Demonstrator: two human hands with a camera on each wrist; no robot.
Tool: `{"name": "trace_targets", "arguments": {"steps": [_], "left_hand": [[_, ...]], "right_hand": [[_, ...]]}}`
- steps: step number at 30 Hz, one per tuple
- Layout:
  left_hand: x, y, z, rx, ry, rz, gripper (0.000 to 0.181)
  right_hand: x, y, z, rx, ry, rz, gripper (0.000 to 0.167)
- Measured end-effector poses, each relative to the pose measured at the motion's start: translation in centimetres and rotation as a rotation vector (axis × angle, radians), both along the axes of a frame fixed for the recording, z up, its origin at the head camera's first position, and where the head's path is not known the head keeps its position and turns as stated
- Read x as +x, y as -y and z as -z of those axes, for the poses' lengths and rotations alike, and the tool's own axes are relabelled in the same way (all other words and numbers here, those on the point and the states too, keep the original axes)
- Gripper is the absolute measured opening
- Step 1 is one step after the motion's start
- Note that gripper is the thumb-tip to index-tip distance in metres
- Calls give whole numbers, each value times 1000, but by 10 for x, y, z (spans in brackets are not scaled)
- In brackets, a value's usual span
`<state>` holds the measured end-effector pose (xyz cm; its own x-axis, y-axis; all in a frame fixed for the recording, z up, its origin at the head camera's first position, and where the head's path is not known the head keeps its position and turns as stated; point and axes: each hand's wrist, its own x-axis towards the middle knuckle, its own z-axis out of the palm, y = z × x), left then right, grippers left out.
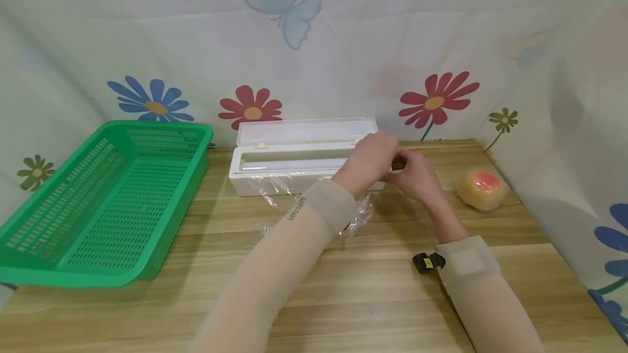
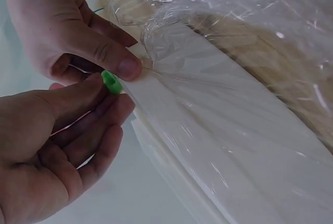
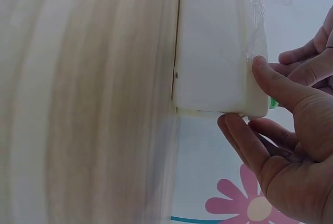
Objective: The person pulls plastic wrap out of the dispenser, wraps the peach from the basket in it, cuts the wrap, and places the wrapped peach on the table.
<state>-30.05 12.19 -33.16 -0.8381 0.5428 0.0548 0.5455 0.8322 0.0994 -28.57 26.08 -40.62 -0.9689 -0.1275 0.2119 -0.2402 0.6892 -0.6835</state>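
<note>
A white cling film dispenser box (image 1: 255, 184) stands at the back of the table with its lid (image 1: 304, 129) raised and a roll (image 1: 294, 164) inside. My left hand (image 1: 370, 157) is at the box's right end. In the left wrist view, its thumb and fingers pinch a small green slider (image 2: 111, 82) at the box's edge. My right hand (image 1: 417, 175) grips the box's right corner; in the right wrist view its thumb presses the front and its fingers touch the end. Clear cling film (image 2: 192, 94) drapes over the box front and bunches on the table.
On the left sits a green perforated basket (image 1: 169, 222). A round yellow-and-pink fruit (image 1: 482, 188), seemingly wrapped in film, rests near the table's right edge. A flower-printed curtain (image 1: 343, 59) hangs close behind the box. A black wrist device (image 1: 428, 262) is on my right sleeve.
</note>
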Motion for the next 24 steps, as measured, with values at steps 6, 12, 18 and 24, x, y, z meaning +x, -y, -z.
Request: {"name": "trace_targets", "arguments": {"steps": [6, 12, 18, 24], "left_hand": [[-2, -3, 3, 3, -1, -23, 13], [-7, -1, 4, 10, 32, -26, 11], [-10, 4, 5, 19, 46, 1, 13], [-12, 9, 5, 11, 56, 5, 16]], "right_hand": [[0, 0, 2, -9, 3, -9, 40], [-1, 0, 3, -2, 9, -7, 55], [0, 1, 3, 18, -26, -19, 45], [-1, 0, 3, 30, -26, -18, 49]]}}
